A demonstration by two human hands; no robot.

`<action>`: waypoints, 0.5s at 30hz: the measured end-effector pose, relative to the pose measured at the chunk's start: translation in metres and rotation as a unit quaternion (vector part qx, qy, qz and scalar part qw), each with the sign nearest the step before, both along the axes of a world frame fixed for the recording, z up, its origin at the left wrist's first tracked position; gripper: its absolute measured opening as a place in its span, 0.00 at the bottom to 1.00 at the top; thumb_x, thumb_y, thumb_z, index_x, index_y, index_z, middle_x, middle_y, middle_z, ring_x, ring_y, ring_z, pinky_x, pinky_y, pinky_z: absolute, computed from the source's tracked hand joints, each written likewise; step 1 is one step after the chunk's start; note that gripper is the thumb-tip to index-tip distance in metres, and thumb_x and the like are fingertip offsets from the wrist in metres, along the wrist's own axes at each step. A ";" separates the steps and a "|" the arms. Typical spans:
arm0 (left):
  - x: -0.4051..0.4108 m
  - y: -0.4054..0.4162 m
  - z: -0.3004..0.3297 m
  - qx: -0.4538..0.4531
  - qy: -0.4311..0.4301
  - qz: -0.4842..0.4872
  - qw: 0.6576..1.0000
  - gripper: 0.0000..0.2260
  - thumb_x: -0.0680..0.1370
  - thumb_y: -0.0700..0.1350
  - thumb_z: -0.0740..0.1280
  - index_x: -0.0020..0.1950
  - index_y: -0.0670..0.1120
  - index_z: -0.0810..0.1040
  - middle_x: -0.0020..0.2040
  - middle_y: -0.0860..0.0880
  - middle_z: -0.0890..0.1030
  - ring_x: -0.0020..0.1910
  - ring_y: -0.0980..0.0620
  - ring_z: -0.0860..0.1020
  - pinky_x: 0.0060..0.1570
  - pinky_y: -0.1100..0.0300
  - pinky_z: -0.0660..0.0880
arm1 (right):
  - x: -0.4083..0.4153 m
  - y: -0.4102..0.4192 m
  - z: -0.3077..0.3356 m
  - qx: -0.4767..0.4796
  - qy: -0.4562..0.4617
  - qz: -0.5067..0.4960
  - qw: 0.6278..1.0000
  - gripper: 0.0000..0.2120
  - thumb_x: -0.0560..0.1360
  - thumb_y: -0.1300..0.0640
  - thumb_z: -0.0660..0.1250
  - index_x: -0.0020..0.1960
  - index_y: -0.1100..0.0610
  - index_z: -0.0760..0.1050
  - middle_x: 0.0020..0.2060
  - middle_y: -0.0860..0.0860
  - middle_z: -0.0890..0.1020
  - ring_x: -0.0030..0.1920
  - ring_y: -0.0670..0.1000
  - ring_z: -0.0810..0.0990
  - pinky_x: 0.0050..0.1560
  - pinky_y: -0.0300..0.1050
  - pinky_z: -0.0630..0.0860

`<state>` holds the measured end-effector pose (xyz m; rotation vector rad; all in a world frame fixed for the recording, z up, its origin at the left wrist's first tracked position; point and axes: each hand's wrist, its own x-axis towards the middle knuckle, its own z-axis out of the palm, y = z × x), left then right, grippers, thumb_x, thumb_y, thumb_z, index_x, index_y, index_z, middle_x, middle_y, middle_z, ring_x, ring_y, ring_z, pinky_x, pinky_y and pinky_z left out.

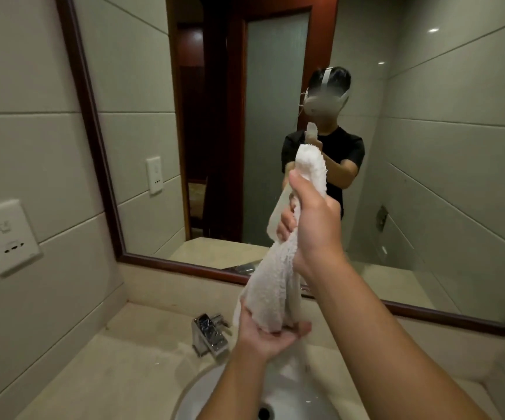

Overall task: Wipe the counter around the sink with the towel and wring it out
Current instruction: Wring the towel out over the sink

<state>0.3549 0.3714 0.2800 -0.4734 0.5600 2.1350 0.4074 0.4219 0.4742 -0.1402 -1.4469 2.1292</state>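
A white terry towel (270, 286) hangs upright, bunched into a rope, above the white sink basin (214, 395). My right hand (311, 219) grips its upper part, with the top end sticking out above my fist. My left hand (263, 334) holds the towel's lower end from below, fingers curled round it. The beige stone counter (118, 365) surrounds the basin.
A chrome faucet (210, 331) stands behind the basin, left of my left hand. A wood-framed mirror (99, 153) covers the wall ahead and reflects a person in a black shirt. A white wall socket plate (7, 234) sits on the left tiles.
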 end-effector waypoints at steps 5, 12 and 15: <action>-0.055 -0.001 0.020 -0.024 0.057 0.106 0.992 0.27 0.78 0.64 0.54 0.61 0.46 0.80 0.46 0.38 0.84 0.50 0.36 0.77 0.45 0.43 0.78 | 0.028 0.015 0.002 -0.027 -0.017 -0.005 0.999 0.14 0.78 0.50 0.68 0.41 0.59 0.72 0.20 0.50 0.65 0.21 0.49 0.61 0.25 0.41 0.60; -0.093 -0.022 -0.009 -0.107 0.092 0.119 0.983 0.29 0.77 0.63 0.60 0.69 0.43 0.72 0.61 0.40 0.79 0.62 0.37 0.75 0.56 0.45 0.73 | 0.056 0.053 0.033 0.004 -0.020 0.006 1.000 0.21 0.76 0.47 0.69 0.29 0.53 0.68 0.20 0.49 0.61 0.20 0.49 0.58 0.26 0.40 0.56; -0.097 -0.028 -0.009 -0.134 0.164 0.095 0.973 0.27 0.77 0.62 0.60 0.66 0.43 0.73 0.52 0.42 0.80 0.52 0.41 0.78 0.52 0.47 0.74 | 0.057 0.070 0.034 0.078 -0.062 -0.031 0.995 0.19 0.76 0.46 0.68 0.31 0.54 0.72 0.19 0.50 0.63 0.19 0.49 0.59 0.26 0.40 0.57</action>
